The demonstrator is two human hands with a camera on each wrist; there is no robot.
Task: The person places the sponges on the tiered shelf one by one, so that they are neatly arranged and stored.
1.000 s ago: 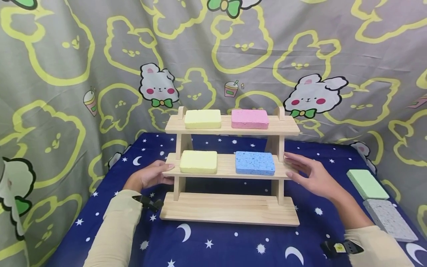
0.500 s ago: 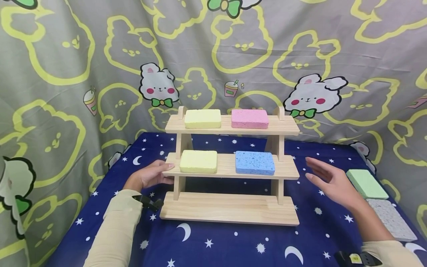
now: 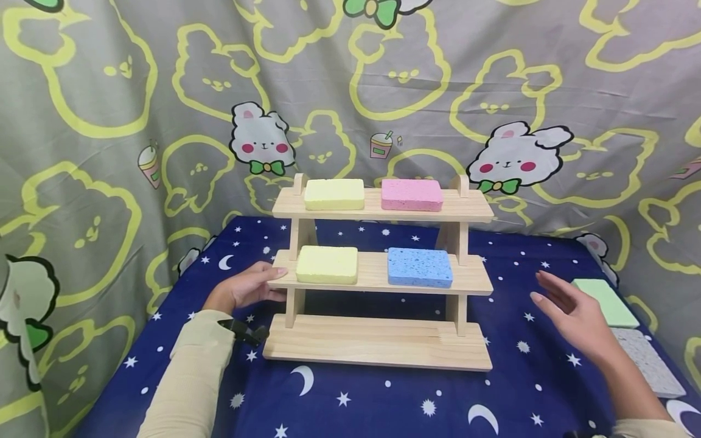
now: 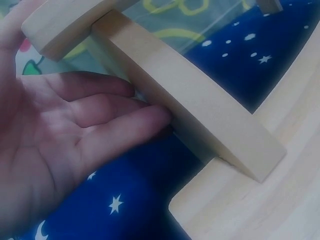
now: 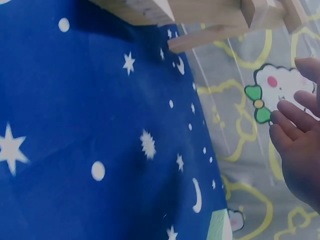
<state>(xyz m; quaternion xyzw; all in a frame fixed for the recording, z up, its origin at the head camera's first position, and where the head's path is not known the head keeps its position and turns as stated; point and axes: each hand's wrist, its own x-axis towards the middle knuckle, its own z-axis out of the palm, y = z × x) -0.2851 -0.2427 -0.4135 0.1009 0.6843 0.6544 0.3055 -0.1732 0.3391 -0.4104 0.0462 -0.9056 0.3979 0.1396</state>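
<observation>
A three-tier wooden shelf stand (image 3: 378, 345) rises in the middle of the head view. My left hand (image 3: 249, 286) grips the left end of its middle shelf, thumb on top; in the left wrist view the fingers (image 4: 122, 127) reach below to the side upright (image 4: 190, 95). On the top shelf lie a pale yellow sponge (image 3: 334, 194) and a pink sponge (image 3: 412, 194). The middle shelf bears another pale yellow sponge (image 3: 327, 264) and a blue speckled sponge (image 3: 420, 266). Off to the right, my right hand (image 3: 575, 316) holds nothing, fingers extended, and overlaps a green sponge (image 3: 610, 304).
A grey speckled sponge (image 3: 652, 365) lies at the right, in front of the green one and partly hidden by the forearm. Dark blue cloth (image 3: 350, 413) with stars and moons covers the table. Behind the stand hangs a grey patterned curtain (image 3: 323, 79).
My right hand has let go of the middle shelf's right end and moved right, towards the green sponge. My left hand stays on the stand, which keeps its place.
</observation>
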